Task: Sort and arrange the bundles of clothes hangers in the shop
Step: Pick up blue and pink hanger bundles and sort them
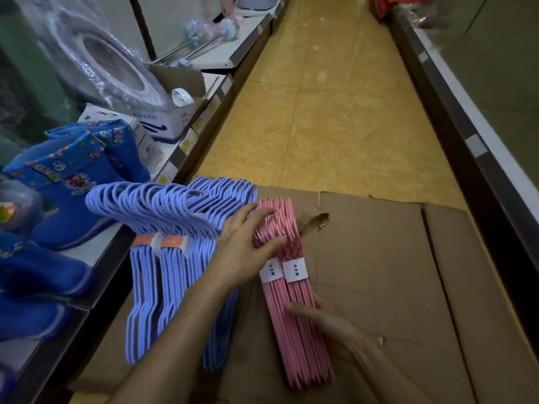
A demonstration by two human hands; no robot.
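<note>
Two pink hanger bundles [294, 298] lie side by side on the flattened cardboard [393, 287] that covers the lower centre and lower right of the frame, each bound by a white paper band [295, 271] with printed characters. The left hand [248, 243] lies over the upper part of these bundles, fingers spread and nearly straight, pressing down and towards the right rather than gripping; this appears meant to keep the hook ends level and the two bundles close together. The right hand [323, 319] sits at the lower right edge of the pink bundles, fingers cupped against their side; whether the fingers reach underneath cannot be told. Judged from this, the step in hand is squaring the pink pair into line. Directly to the left, touching or nearly touching the pink ones, lie the purple hanger bundles [175, 228], several of them with orange-and-white bands, hooks fanned towards the upper left and overhanging the shelf edge [96, 258]. Colours are thus kept in separate groups on the cardboard. On the shelf at left stand blue children's boots [70, 182], a white carton [163, 123] and a plastic-wrapped item [96, 51]. The yellow tiled floor [335, 97] runs up the aisle beyond.
</note>
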